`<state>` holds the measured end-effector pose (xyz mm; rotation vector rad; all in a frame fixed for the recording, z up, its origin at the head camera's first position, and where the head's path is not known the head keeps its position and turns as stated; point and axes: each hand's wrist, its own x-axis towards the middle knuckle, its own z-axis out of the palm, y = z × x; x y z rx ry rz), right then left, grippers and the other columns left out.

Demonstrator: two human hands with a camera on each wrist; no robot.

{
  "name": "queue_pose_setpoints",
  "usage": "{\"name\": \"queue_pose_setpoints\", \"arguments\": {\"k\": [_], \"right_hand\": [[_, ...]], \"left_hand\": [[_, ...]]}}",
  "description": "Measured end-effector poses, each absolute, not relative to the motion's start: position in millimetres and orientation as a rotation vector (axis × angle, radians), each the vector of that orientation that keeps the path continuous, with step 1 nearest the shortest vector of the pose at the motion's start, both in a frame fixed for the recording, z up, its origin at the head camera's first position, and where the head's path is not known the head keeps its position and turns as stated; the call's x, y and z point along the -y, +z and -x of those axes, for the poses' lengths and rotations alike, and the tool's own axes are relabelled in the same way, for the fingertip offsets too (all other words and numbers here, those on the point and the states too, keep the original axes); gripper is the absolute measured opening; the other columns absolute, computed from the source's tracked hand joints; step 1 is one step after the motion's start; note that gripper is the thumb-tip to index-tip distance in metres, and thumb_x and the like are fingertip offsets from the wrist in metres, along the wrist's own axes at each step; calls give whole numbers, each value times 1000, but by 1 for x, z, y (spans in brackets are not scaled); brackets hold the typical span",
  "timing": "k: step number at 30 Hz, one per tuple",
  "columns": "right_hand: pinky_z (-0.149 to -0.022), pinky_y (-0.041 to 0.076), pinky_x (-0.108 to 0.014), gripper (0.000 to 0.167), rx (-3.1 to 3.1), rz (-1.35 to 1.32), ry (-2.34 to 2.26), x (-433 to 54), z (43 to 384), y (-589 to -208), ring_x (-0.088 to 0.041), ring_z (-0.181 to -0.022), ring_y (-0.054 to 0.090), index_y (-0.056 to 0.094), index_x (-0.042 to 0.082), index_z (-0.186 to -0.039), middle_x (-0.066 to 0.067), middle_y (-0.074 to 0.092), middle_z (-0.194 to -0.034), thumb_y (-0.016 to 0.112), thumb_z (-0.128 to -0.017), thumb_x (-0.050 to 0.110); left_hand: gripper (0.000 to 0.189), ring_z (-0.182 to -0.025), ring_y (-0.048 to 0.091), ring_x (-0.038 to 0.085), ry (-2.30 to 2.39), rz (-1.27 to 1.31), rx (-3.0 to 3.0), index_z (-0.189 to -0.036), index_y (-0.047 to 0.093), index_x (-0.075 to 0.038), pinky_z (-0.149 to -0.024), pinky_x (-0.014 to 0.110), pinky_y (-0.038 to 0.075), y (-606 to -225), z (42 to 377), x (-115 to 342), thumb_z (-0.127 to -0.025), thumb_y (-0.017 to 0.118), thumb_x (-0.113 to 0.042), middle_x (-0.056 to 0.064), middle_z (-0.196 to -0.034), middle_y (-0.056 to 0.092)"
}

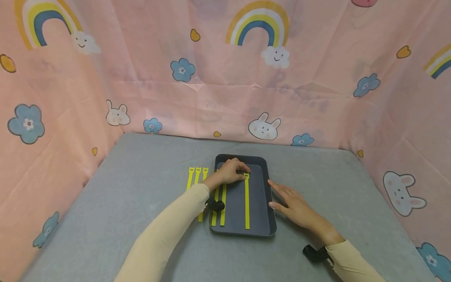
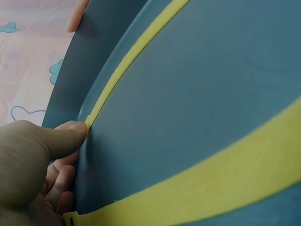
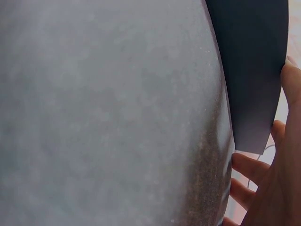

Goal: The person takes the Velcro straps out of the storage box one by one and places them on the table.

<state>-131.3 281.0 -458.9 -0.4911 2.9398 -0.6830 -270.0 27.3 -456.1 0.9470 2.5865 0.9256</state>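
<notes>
My left hand (image 1: pixel 230 171) reaches over the dark grey tray (image 1: pixel 261 196), pinching the slotted head of a yellow cable tie (image 1: pixel 247 203) between thumb and finger. That cable tie lies lengthwise in the tray, right of the middle. Two more yellow cable ties (image 1: pixel 223 203) lie along the tray's left side, partly hidden by my left wrist. In the left wrist view, the pinched cable tie (image 2: pixel 127 61) runs away from my thumb tip. My right hand (image 1: pixel 297 205) is at the tray's right wall, fingers extended and fingertips at the rim. In the right wrist view, the thumb (image 3: pixel 290 77) touches the tray's edge.
Several yellow cable ties (image 1: pixel 197 174) lie side by side on the grey table (image 1: pixel 141 176), just left of the tray, partly covered by my left forearm. A pink patterned cloth (image 1: pixel 218 98) stands around the table's back and sides. Each wrist carries a small black camera (image 1: pixel 314 253).
</notes>
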Motion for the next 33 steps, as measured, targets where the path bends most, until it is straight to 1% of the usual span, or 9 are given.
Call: {"name": "queue_pose_setpoints", "arguments": {"k": [5, 10, 16, 20, 26, 33], "right_hand": [[-108, 25, -73, 69, -2940, 484, -686, -281, 131, -460, -46, -143, 34, 19, 34, -159, -16, 38, -157, 49, -100, 53], [-107, 26, -73, 69, -2942, 488, -682, -281, 131, -461, -46, -143, 35, 19, 34, -159, -16, 39, -157, 50, -100, 51], [-108, 25, -73, 69, -2942, 491, -692, -281, 131, -460, -46, -142, 35, 19, 34, -159, -16, 39, -157, 51, -100, 50], [-108, 25, -73, 69, -2939, 489, -701, -281, 130, -460, -46, -142, 34, 19, 33, -159, -16, 38, -157, 51, -100, 50], [-108, 25, -73, 69, -2943, 491, -699, -280, 130, -460, -46, -142, 35, 20, 33, -159, -15, 39, -157, 52, -100, 50], [-107, 25, -73, 69, -2945, 487, -691, -280, 130, -461, -46, -142, 36, 20, 32, -159, -17, 39, -156, 51, -100, 50]], "left_hand": [[29, -115, 54, 22, 913, -944, -2606, -121, 71, -20, -107, 42, 37, -456, 269, -28, -92, 71, -21, 3, -122, 64], [28, -112, 53, 22, 917, -948, -2625, -119, 71, -18, -107, 43, 34, -455, 268, -30, -91, 73, -21, 2, -119, 70], [25, -113, 52, 21, 931, -935, -2637, -115, 72, -18, -105, 43, 35, -457, 268, -32, -90, 74, -21, 1, -117, 72], [24, -112, 52, 22, 941, -932, -2636, -113, 72, -17, -103, 43, 36, -457, 268, -32, -89, 74, -21, 3, -116, 70], [23, -110, 52, 23, 954, -929, -2633, -111, 69, -17, -99, 43, 37, -458, 268, -32, -89, 75, -22, 6, -116, 62], [23, -109, 54, 21, 965, -954, -2647, -110, 67, -16, -97, 43, 39, -459, 267, -33, -89, 75, -21, 4, -113, 62]]}}
